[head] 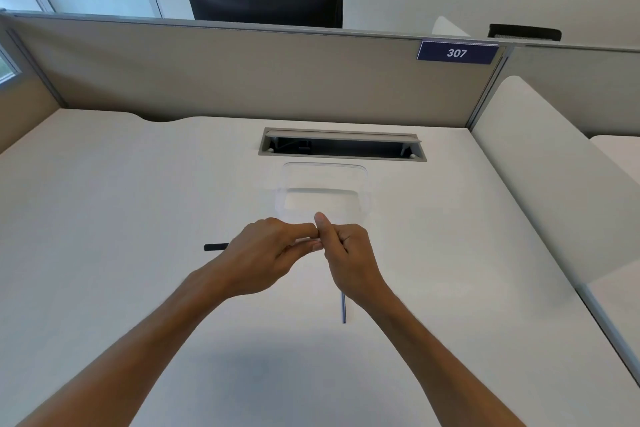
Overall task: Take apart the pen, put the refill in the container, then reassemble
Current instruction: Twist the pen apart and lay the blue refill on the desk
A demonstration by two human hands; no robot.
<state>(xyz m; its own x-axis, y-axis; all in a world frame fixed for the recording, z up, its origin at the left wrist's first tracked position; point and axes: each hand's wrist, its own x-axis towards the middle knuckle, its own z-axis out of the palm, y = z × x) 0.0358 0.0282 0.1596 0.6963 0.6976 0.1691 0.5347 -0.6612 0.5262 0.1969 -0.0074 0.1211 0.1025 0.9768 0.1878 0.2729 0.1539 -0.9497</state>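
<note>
Both hands meet above the white desk [138, 184], fingertips almost touching. The left hand [266, 253] is curled, its thumb and forefinger pinched together on something small and pale at the point where the two hands meet; what that piece is cannot be told, since the fingers hide most of it. A black pen cap [215, 247] or dark end of the pen pokes out to the left from behind the left hand; whether the hand holds it or it lies on the desk cannot be told.

The right hand [349, 253] is closed in a fist with the thumb pointing up, wrapped around a thin blue rod, the refill [344, 308], whose lower end sticks out below the heel of the hand and points down toward the person.

Just beyond the fingertips stands a clear plastic container [360, 180], open at the top, with nothing visible inside it. Farther past it, a long cable slot [343, 146] is cut into the desk, and a beige partition [207, 73] behind carries a blue sign [457, 52] reading 307.
</note>
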